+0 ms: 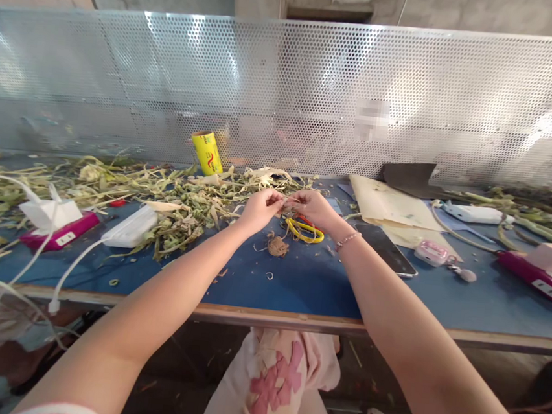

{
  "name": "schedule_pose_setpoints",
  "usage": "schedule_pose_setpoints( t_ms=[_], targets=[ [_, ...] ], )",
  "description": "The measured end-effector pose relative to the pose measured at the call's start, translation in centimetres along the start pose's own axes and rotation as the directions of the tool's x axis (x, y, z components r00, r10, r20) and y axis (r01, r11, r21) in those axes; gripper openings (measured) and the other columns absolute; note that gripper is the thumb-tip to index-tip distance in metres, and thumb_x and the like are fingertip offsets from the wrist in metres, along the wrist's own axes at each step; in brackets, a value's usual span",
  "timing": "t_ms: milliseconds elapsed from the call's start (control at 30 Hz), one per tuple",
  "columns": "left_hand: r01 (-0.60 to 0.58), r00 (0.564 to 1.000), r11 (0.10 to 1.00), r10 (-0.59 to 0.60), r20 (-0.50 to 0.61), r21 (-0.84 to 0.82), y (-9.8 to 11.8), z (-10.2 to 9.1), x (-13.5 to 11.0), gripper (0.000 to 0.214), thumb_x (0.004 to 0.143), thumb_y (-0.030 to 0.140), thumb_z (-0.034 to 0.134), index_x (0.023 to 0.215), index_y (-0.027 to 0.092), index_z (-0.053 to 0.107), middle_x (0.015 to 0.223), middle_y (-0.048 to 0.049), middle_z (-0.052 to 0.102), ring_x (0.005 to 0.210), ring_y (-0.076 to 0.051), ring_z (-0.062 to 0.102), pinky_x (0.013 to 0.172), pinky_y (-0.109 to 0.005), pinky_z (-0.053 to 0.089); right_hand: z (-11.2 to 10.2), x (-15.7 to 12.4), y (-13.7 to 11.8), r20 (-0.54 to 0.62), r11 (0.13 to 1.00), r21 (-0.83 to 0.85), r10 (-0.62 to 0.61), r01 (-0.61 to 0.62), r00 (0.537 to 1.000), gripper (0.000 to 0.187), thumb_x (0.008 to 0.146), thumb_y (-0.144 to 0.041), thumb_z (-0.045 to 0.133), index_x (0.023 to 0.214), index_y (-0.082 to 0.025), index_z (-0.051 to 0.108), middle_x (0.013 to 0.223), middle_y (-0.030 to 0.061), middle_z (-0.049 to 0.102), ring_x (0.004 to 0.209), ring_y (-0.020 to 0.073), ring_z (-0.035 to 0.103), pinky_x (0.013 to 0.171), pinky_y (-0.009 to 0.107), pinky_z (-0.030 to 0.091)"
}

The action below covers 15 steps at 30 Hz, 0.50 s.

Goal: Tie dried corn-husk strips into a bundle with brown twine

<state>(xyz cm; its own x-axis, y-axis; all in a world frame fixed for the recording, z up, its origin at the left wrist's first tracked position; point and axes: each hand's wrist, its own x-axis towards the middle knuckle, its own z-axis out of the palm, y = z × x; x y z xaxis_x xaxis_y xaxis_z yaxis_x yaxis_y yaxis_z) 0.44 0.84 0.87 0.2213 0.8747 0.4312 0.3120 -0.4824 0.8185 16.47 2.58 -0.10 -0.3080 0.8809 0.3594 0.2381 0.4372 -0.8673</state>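
Note:
My left hand [261, 207] and my right hand [309, 207] meet over the blue table [308, 282], fingertips pinched together on a thin strand of twine [286, 201] between them. Below the hands lies a small ball of brown twine [277, 245]. Yellow and red rubber bands [305, 230] lie just under my right hand. A heap of green and dried plant stalks and husks [170, 190] spreads to the left of my hands.
A yellow roll [207, 152] stands by the perforated metal screen [287, 91]. A black phone [389, 249], brown paper [393, 208], a small pink case [432, 252], white chargers [130, 227] with cables and magenta devices [61, 232] lie around.

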Motion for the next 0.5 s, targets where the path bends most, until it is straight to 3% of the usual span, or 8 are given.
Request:
schedule_pose_setpoints(
  t_ms=[333, 500],
  targets=[
    [-0.012, 1.000, 1.000, 0.012, 0.005, -0.027, -0.07, -0.06, 0.05, 0.013, 0.072, 0.027, 0.059, 0.071, 0.016, 0.054, 0.060, 0.0009, 0.057, 0.056, -0.011, 0.054, 0.058, -0.025, 0.045, 0.46, -0.57, -0.80, 0.026, 0.998, -0.068, 0.001, 0.001, 1.000, 0.013, 0.067, -0.028, 0.055, 0.072, -0.016, 0.055, 0.067, -0.0017, 0.055, 0.058, 0.0083, 0.044, 0.056, 0.023, 0.038],
    [-0.048, 0.999, 0.998, 0.048, 0.010, 0.027, -0.04, -0.25, 0.11, 0.009, 0.074, 0.024, 0.055, 0.070, 0.016, 0.054, 0.059, 0.0010, 0.057, 0.055, -0.011, 0.053, 0.060, -0.025, 0.044, 0.43, -0.65, -0.57, 0.048, 0.982, -0.141, -0.122, 0.128, 0.991, 0.014, 0.069, -0.030, 0.049, 0.069, -0.017, 0.050, 0.065, -0.0016, 0.051, 0.059, 0.0093, 0.043, 0.057, 0.024, 0.036]
  ],
)
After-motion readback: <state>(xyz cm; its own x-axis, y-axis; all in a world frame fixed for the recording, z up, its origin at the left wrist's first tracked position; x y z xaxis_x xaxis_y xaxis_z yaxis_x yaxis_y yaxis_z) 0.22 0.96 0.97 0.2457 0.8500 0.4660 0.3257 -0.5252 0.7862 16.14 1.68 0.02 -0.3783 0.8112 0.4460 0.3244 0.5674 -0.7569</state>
